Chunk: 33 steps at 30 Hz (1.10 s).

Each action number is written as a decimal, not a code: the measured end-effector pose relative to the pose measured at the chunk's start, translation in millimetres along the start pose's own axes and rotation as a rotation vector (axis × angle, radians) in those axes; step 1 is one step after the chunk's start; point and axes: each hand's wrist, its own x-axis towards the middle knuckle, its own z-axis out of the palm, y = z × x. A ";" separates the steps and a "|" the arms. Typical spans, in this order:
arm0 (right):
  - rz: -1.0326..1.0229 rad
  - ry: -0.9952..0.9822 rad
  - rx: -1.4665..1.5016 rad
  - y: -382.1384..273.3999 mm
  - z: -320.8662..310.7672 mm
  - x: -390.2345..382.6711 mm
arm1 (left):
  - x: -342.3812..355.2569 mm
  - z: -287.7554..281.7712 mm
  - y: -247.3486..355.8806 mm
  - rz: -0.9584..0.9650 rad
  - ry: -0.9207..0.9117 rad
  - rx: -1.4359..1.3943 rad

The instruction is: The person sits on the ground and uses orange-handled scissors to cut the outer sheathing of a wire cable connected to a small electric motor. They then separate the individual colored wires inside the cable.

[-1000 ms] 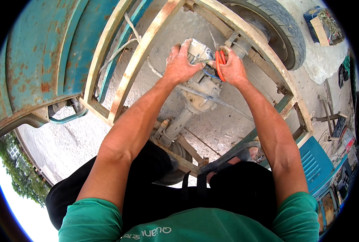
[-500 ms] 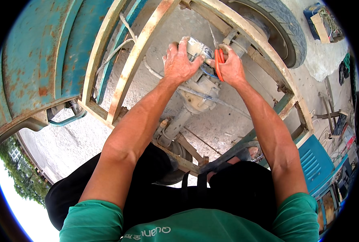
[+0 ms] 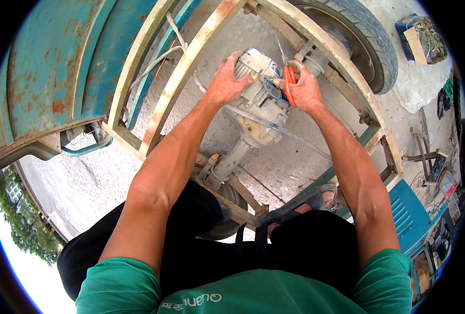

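You're in a vehicle repair spot, a rough yard or open-sided workshop; can't tell if there's a roof. Giveaways: the bare metal frame around your work, with an axle tube, a ridged motor housing and loose wires exposed inside it. Big tyre at upper right, rusty teal body panel on your left. Your right hand has an orange-handled tool. Dusty, pale ground, box of tangled wires, louvred teal panel off to your right. Leafy tree at lower left says outdoors.
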 end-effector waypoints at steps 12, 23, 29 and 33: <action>0.039 -0.048 0.044 3.9 -2.2 1.5 | 0.6 13.4 19.1 -0.126 0.029 0.178; 0.033 -0.043 0.080 6.7 0.5 0.6 | 17.4 1.7 6.2 -0.044 -0.146 0.072; 0.021 -0.001 0.003 3.3 8.2 -2.7 | 44.7 -3.9 -17.6 -0.380 -0.235 -0.537; -0.028 0.060 0.014 16.1 13.9 -3.4 | 57.1 1.7 -6.4 -0.507 -0.295 -0.626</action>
